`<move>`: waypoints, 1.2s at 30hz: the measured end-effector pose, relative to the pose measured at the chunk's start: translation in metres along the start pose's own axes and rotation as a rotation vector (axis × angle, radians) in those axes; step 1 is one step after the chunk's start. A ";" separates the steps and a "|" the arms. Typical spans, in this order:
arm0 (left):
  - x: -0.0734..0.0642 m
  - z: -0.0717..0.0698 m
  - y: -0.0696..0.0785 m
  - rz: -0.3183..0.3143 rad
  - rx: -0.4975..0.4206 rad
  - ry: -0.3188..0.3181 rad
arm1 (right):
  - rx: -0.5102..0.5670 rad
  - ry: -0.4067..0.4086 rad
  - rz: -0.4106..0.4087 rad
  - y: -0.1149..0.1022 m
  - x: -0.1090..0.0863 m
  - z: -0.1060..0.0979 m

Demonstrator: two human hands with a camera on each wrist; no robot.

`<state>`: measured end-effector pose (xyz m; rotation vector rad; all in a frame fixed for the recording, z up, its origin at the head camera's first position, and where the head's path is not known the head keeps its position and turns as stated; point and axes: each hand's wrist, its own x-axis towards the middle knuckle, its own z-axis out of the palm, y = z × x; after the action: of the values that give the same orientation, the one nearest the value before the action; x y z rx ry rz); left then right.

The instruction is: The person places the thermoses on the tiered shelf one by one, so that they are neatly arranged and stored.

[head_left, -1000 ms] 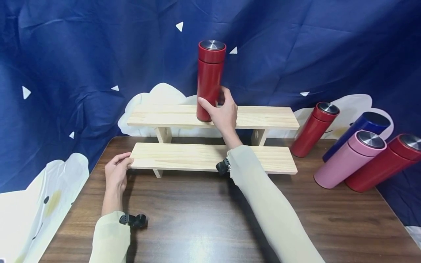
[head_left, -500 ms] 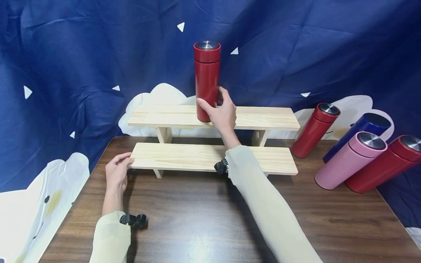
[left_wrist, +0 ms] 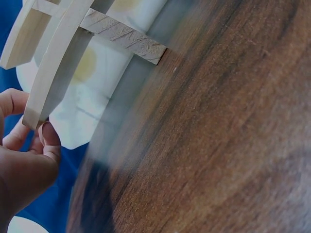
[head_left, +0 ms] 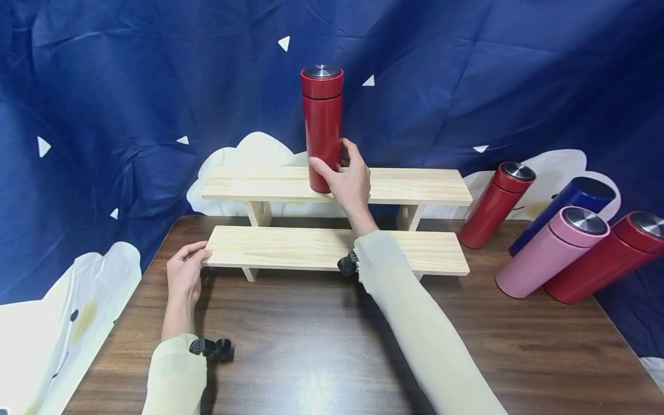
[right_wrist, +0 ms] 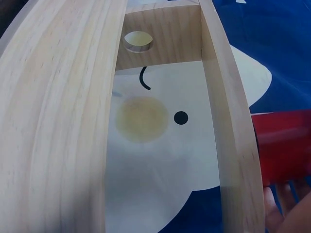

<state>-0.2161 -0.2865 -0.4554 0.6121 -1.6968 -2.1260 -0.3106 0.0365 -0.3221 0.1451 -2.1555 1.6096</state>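
A two-tier wooden shelf (head_left: 290, 245) stands on the table. On its upper board (head_left: 249, 183) a tall red thermos (head_left: 323, 124) with a silver-topped lid stands upright, a little left of the middle. My right hand (head_left: 353, 180) grips the thermos low down, thumb in front and fingers round its right side. In the right wrist view the thermos (right_wrist: 284, 145) shows only in part, at the right edge beside the board. My left hand (head_left: 184, 270) pinches the left end of the lower board; the left wrist view has the thumb (left_wrist: 50, 138) under that end.
To the right of the shelf stand another red thermos (head_left: 497, 204), a blue one (head_left: 562, 210), a pink one (head_left: 552, 252) and a further red one (head_left: 607, 259). A blue patterned cloth (head_left: 155, 86) hangs behind the brown table (head_left: 290, 334).
The thermos in my right hand has shifted slightly left at its top and gone from a slight tilt to upright. My left hand keeps its hold on the board.
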 end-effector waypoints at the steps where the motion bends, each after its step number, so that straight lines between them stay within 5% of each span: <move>1: 0.000 0.000 0.000 0.001 -0.001 0.000 | 0.015 -0.001 -0.002 0.000 0.000 0.000; 36: 0.001 0.000 -0.003 0.007 0.015 0.025 | 0.195 -0.004 -0.037 0.012 -0.001 -0.034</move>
<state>-0.2169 -0.2863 -0.4582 0.6332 -1.7009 -2.0932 -0.3036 0.0721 -0.3257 0.2472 -1.9841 1.7967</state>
